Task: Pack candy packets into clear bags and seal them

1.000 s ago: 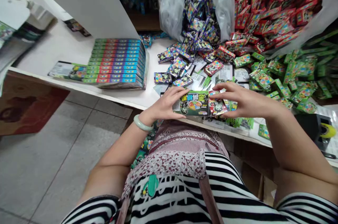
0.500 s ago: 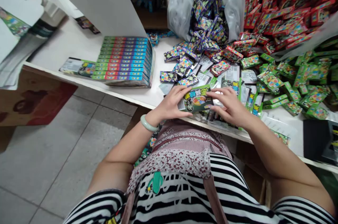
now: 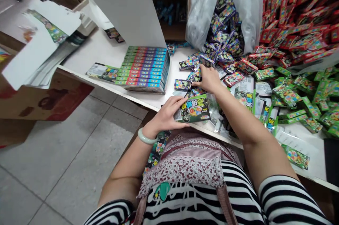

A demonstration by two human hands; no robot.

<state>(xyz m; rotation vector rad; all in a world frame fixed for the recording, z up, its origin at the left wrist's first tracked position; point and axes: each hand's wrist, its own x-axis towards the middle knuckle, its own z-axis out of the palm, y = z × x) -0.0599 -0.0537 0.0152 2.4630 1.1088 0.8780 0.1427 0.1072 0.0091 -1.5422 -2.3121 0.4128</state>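
Observation:
My left hand [image 3: 169,113], with a pale green bangle on its wrist, grips a green printed pack [image 3: 194,109] by its left end at the near edge of the white table [image 3: 111,55]. My right hand [image 3: 209,79] reaches further in, fingers curled and pinching at small purple card packs [image 3: 194,76] lying loose on the table. What it holds, if anything, is hidden under the fingers. A blue small pack [image 3: 182,84] lies just left of that hand.
A stack of flat striped boxes [image 3: 144,69] sits left on the table. Heaps of purple packs [image 3: 225,30] in a clear bag, red packs [image 3: 296,16] and green packs [image 3: 304,94] fill the back and right. Cardboard box [image 3: 39,94] and paper sheets stand left.
My right hand has left the green pack and moved forward and left to the loose purple packs. My left hand still holds the green pack. The camera view shifted left.

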